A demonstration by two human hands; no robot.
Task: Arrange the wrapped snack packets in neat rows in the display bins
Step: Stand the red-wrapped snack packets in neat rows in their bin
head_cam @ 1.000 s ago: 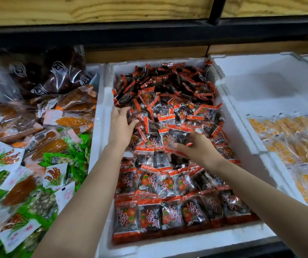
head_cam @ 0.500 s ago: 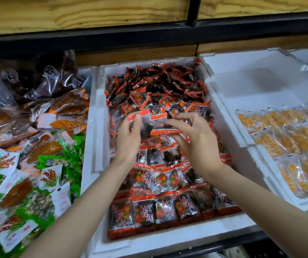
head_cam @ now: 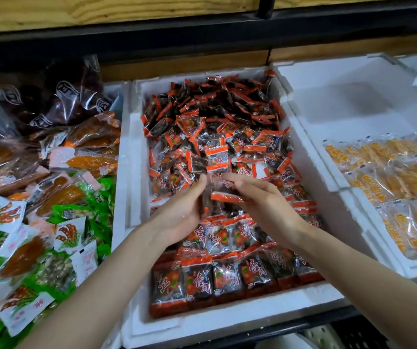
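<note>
Nearest the person, below both wrists, the near rim of a white foam bin [head_cam: 227, 321] ran across the view. Just inside it a front row [head_cam: 217, 278] of red-and-dark snack packets sat side by side, faces up. A second row [head_cam: 225, 235] lay directly beyond it, partly covered by the wrists.

Above that second row the two hands met over the middle of the bin. The left hand [head_cam: 182, 212] was turned palm inward with its fingers stretched nearly straight, pressing flat against the side of a small bunch of packets. The right hand [head_cam: 260, 205] faced it with fingers curved over the top of the bunch. It gripped a held packet [head_cam: 225, 197] whose red end strip showed between the palms; the rest of the bunch was blurred.

Beyond the fingertips a loose heap [head_cam: 217, 127] of the same packets filled the far half of the bin, lying at all angles.

Out past the left hand lay green-and-white packets [head_cam: 71, 215], with orange packets [head_cam: 89, 162] beyond them and dark bags [head_cam: 51, 102] farthest back. Out past the right hand a neighbouring bin [head_cam: 340, 102] held yellow packets [head_cam: 391, 177] in rows. Farthest off, a black rail [head_cam: 202, 28] ran under a wooden board [head_cam: 101, 8].
</note>
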